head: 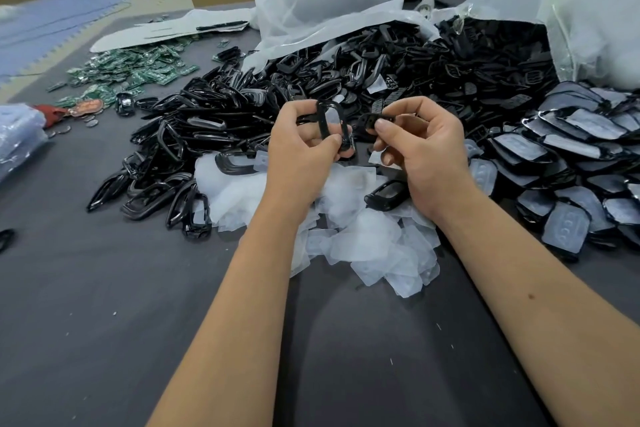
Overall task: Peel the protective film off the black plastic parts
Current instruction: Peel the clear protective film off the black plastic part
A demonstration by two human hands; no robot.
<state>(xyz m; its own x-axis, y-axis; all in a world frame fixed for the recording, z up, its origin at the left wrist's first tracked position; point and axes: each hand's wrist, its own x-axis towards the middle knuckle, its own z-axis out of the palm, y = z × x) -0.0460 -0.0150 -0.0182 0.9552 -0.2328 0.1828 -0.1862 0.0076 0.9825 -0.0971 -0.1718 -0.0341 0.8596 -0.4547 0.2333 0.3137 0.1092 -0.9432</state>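
Hands work above peeled film (pixel 363 239): left hand (pixel 304 146) grips a black frame (pixel 334 125); right hand (pixel 422 146) pinches a small black part (pixel 369 120).

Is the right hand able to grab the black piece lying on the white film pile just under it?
Probably not right now. The right hand is already pinching a small black part, so its fingers are busy. The black piece itself lies uncovered on the film pile, close below the wrist.
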